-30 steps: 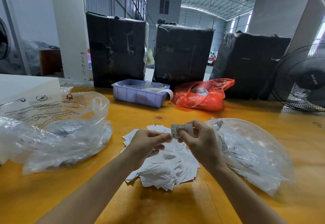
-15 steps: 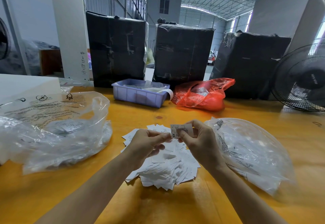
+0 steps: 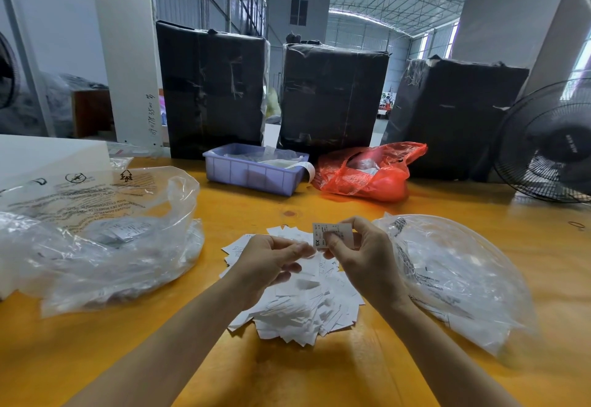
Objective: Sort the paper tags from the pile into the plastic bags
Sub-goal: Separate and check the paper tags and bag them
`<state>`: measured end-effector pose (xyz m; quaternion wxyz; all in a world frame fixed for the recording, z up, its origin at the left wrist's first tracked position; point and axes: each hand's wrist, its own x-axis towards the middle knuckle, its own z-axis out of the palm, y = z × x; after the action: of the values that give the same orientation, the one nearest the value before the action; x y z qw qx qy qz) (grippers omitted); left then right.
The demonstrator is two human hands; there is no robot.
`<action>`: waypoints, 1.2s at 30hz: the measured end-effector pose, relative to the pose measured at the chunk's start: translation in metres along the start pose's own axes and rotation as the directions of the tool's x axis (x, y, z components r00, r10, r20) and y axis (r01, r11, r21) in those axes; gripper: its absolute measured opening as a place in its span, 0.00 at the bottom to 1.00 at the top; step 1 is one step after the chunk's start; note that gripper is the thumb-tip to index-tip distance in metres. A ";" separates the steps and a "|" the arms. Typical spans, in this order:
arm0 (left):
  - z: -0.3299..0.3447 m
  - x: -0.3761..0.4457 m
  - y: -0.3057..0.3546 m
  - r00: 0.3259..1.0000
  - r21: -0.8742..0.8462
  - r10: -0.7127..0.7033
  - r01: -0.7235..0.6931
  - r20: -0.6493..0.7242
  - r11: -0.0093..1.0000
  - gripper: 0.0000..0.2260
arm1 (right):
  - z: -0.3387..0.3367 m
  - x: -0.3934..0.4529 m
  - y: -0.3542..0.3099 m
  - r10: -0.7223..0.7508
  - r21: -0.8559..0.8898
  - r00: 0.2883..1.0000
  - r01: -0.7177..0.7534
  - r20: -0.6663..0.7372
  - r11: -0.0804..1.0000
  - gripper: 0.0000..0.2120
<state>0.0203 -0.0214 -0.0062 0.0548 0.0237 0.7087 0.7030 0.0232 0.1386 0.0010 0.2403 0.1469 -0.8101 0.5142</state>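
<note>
The right hand (image 3: 364, 259) pinches a small white paper tag (image 3: 332, 234) between thumb and forefinger, holding it up just above the pile of tags (image 3: 307, 307); the letters XS show on the tag's near end. The left hand (image 3: 271, 262) is beside it with fingers curled, its fingertips close to the tag's left edge, but whether they touch it or hold another tag I cannot tell. Both hands hang over the pile, which lies spread on the yellow surface (image 3: 287, 374) between two clear plastic bags. The bag on the right (image 3: 454, 275) lies just beside the right wrist, with some tags inside. The bag on the left (image 3: 96, 234) is larger and crumpled, printed with black text, and has a few tags in it. Farther back stand a light purple bin (image 3: 252, 173) and a red plastic bag (image 3: 367, 171), near each other. Behind them are three black wrapped bundles (image 3: 332, 96), and a black fan (image 3: 550, 141) stands at the right edge.
</note>
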 end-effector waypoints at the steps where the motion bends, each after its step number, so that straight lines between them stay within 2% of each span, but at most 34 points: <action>1: 0.000 0.000 0.000 1.000 0.000 0.000 0.000 0.003 1.000 0.07 | 0.000 0.000 0.000 -0.002 -0.001 1.000 0.002 -0.001 1.000 0.03; 10: 0.001 0.000 0.000 1.000 -0.004 0.005 -0.005 0.021 1.000 0.06 | 0.000 0.000 0.001 -0.038 -0.043 0.999 0.039 0.007 0.998 0.04; 14: 0.000 0.001 0.000 1.000 -0.013 0.002 -0.002 0.009 1.000 0.07 | 0.000 0.000 0.001 -0.055 -0.057 0.997 0.058 0.053 0.997 0.04; 17: 0.000 0.001 -0.001 1.000 -0.010 0.004 -0.004 -0.017 1.000 0.07 | -0.001 0.001 0.002 -0.017 -0.032 0.994 0.020 0.108 0.999 0.03; 19: -0.001 0.002 -0.001 0.999 0.002 0.016 -0.016 -0.030 1.000 0.06 | -0.002 0.002 0.002 0.047 0.049 0.984 -0.056 0.174 0.997 0.03; 22: -0.002 0.002 -0.002 0.999 0.036 0.044 -0.042 -0.033 0.998 0.05 | -0.005 0.003 0.003 0.167 0.147 0.941 -0.218 0.294 0.965 0.03; 25: -0.003 0.003 -0.002 0.996 0.103 0.076 -0.071 -0.039 0.992 0.04 | -0.007 0.005 0.005 0.234 0.033 0.892 -0.267 0.387 0.963 0.05; 29: -0.001 0.002 -0.004 0.997 0.187 0.078 -0.079 0.013 0.979 0.07 | -0.004 0.004 0.003 0.318 -0.071 0.789 -0.332 0.525 0.941 0.10; 33: 0.004 0.002 -0.006 0.999 0.108 0.042 -0.043 0.014 0.993 0.09 | 0.000 0.001 0.001 0.315 -0.038 0.780 -0.351 0.541 0.935 0.12; 36: 0.007 0.003 -0.006 0.998 -0.057 -0.004 0.001 -0.059 0.998 0.10 | 0.001 0.000 -0.001 0.290 -0.010 0.801 -0.335 0.523 0.942 0.11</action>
<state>0.0187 -0.0142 -0.0126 0.0354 0.0007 0.6898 0.7231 0.0233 0.1372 0.0012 -0.0805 0.1538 -0.8356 0.5212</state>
